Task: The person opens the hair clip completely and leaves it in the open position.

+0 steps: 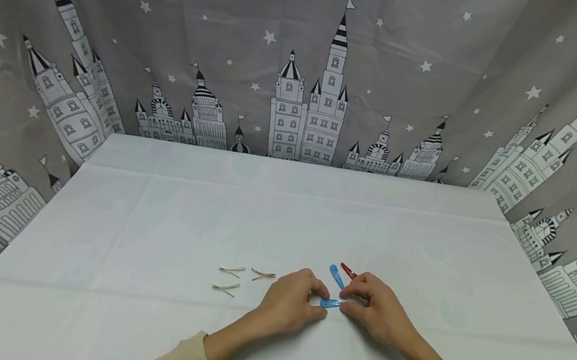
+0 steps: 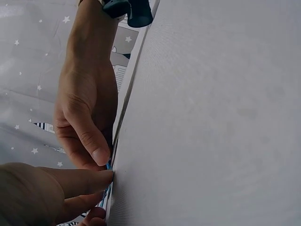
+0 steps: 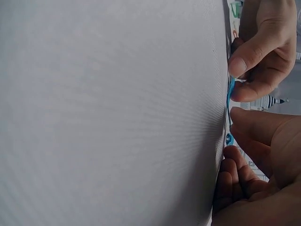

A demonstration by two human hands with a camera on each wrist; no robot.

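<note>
Head view, near blue clip: we find the near blue clip (image 1: 331, 303) on the white cloth (image 1: 154, 217), lying crosswise between the two hands.
Head view, left hand: the left hand (image 1: 293, 302) curls thumb and forefinger about the clip's rounded end; we cannot tell how firmly they press.
Head view, right hand: the right hand (image 1: 379, 309) pinches the opposite end between thumb and forefinger. We judge that fingertips serve here because the piece is small and slim, and that holding both ends steadies it.
Head view, other clips by the right hand: the far blue clip (image 1: 336, 276) and the red clip (image 1: 348, 270) slant down toward the right knuckles, which hide part of the red one; we take them to be grouped by kind.
Head view, prong clips: the olive clip (image 1: 232, 270), the orange clip (image 1: 263, 274) and the green clip (image 1: 225, 288) lie apart from one another, left of the left hand, legs parted, perhaps spaced for easy picking.
Left wrist view, fingertips: we see thin blue between the two hands, low at the cloth; fingers cover most of it.
Right wrist view, blue strip: the near blue clip runs from the left hand's thumb and forefinger toward the right fingertips; we cannot make out the right hand's exact contact from this side.
</note>
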